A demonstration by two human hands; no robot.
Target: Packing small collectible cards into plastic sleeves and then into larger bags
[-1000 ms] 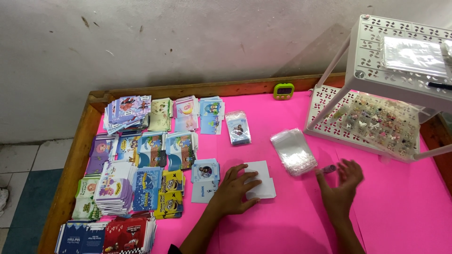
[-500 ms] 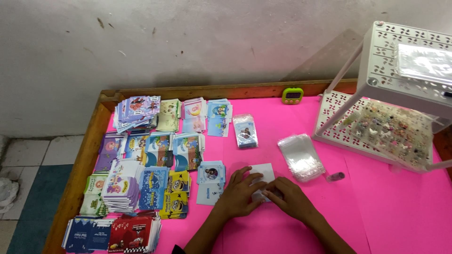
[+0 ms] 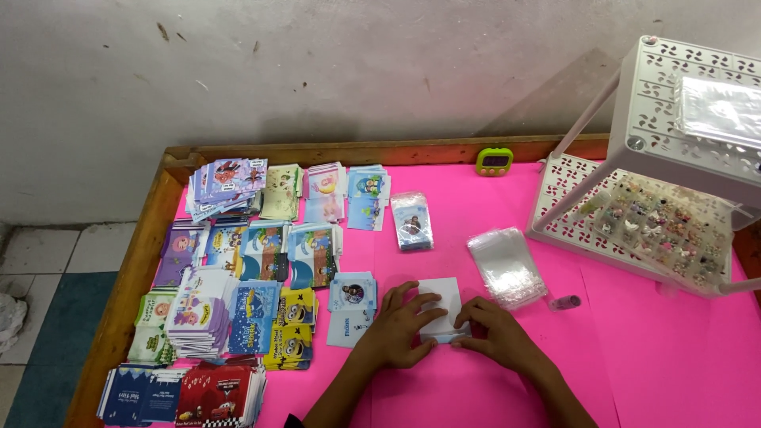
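Both my hands rest on a small stack of white cards [image 3: 441,299] lying on the pink table [image 3: 650,349]. My left hand [image 3: 403,325] presses the stack's left side with fingers spread over it. My right hand [image 3: 495,337] pinches the stack's lower right corner. Just left of the stack lie blue picture cards [image 3: 351,305]. A pile of clear plastic sleeves [image 3: 506,265] sits just right of it, and a small pink tube [image 3: 564,302] lies beside that.
Many stacks of colourful picture cards [image 3: 238,269] cover the table's left side. A sleeved card pack [image 3: 412,220] lies mid-table. A white perforated rack [image 3: 682,174] holding small trinkets stands at the right. A green timer [image 3: 494,162] sits by the wooden back rim [image 3: 380,150].
My right hand came left from near the small tube onto the white card stack. My left hand stayed on the stack. The view shifted slightly.
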